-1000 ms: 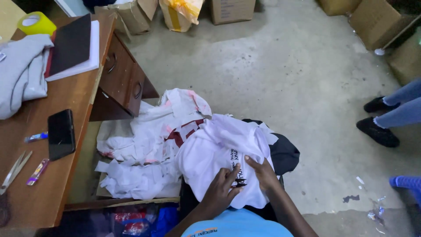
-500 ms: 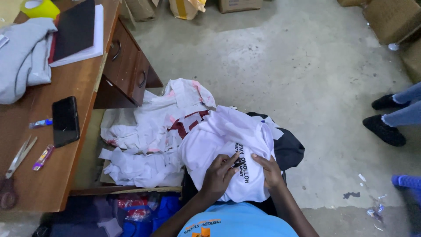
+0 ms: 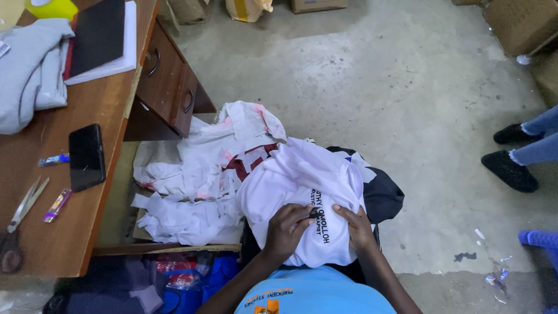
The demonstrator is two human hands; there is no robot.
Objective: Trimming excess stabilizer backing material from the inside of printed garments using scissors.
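Both hands rest on a white garment [image 3: 290, 180] with black printed lettering, bunched over the person's lap at the frame's 6 o'clock. Left hand [image 3: 286, 229] lies palm-down, fingers curled, tips pinching the fabric next to the lettering. Right hand [image 3: 356, 225] sits at 3 o'clock of the left, fingers flat and together, pressing the cloth — whether it grips a fold, cannot tell. A small dark item shows betw. the two hands; too small to identify.

A dark garment [image 3: 381, 195] lies under the white one, at its 3 o'clock edge. A heap of white cloth scraps [image 3: 192, 174] w/ red marks lies at 9 o'clock of the garment. Wooden desk [image 3: 70, 232] at far 9 o'clock carries a black phone [image 3: 86, 157] and scissors [image 3: 23, 206]. Another person's dark shoes [image 3: 511, 168] at 3 o'clock — well apart.
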